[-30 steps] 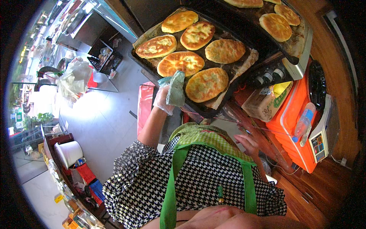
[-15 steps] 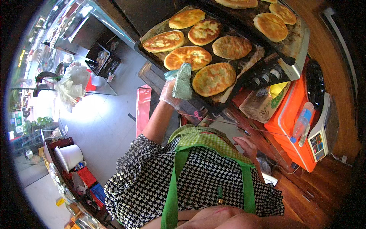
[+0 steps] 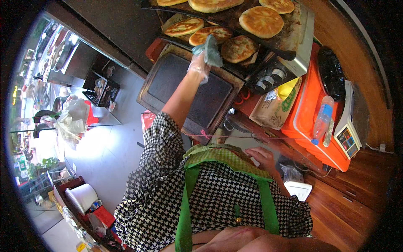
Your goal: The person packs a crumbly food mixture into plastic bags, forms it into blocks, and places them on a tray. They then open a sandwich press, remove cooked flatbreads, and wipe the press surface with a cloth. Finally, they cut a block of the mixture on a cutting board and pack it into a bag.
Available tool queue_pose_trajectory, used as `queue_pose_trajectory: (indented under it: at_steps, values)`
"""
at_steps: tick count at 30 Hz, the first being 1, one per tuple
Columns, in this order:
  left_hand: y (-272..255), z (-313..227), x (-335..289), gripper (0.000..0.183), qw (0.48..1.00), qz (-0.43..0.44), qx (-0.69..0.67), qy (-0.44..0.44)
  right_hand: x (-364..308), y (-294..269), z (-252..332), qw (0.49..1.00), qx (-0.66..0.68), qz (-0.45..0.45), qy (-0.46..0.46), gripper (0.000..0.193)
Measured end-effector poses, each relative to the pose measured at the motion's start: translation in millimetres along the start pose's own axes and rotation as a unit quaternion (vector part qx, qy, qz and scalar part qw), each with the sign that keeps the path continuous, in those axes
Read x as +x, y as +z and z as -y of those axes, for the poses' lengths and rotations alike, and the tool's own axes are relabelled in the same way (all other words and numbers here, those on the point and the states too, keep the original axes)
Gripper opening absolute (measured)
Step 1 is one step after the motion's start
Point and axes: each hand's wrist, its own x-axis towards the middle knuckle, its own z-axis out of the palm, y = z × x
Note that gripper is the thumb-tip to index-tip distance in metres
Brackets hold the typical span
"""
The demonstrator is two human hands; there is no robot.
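My left hand [image 3: 199, 67], in a clear plastic glove, grips a folded grey-green cloth [image 3: 213, 52] at the front of the lower baking tray. Browned flatbreads [image 3: 239, 48] lie on that tray, which sits mostly inside a countertop oven [image 3: 300, 67]; the cloth hides where it meets the tray. Below my forearm the oven's dark door [image 3: 191, 94] hangs down open. On top of the oven, a second tray [image 3: 289, 55] carries more golden flatbreads [image 3: 261, 22]. My right hand [image 3: 262, 157] rests beside my green checked apron [image 3: 228, 158], fingers loosely apart and holding nothing visible.
Right of the oven stand a brown paper package [image 3: 275, 105], an orange bin [image 3: 300, 119], a plastic bottle [image 3: 323, 115] and a white scale [image 3: 348, 134]. A thin pink string [image 3: 260, 137] crosses before me. A black crate [image 3: 100, 90] is at left.
My left hand has moved forward with the cloth, and the lower tray has slid deeper into the oven. More of the door now shows. My right hand stays by the apron.
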Motion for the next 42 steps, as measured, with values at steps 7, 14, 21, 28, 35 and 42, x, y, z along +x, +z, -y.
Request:
queue_pose_trajectory:
  at_steps: [7,14,21,28,35,42]
  values:
    - [51.5,-11.7,59.4,0.042,0.990,0.071,0.122,-0.024,-8.9,1.9,-16.1,1.000,0.017,-0.006,-0.017,0.047]
    - [62.8,-17.4,1.8,0.059,0.985,0.123,0.097,-0.070,-22.4,0.8,-8.3,0.999,0.015,-0.025,0.022,0.040]
    - [18.3,16.7,-8.5,0.055,0.980,0.154,0.122,-0.036,3.7,-1.8,4.4,1.000,0.018,-0.013,0.000,0.032]
    - [16.1,51.6,60.7,0.036,0.994,0.019,-0.016,-0.103,16.2,8.3,-4.9,0.999,-0.001,0.011,-0.042,0.032]
    - [19.8,52.3,95.1,0.025,0.975,-0.098,0.197,0.023,-1.6,10.0,-1.9,0.999,0.021,-0.003,0.030,0.028]
    - [19.6,35.3,66.6,0.017,0.571,-0.103,0.786,0.213,-16.5,9.6,5.0,0.999,-0.021,0.005,0.041,0.038]
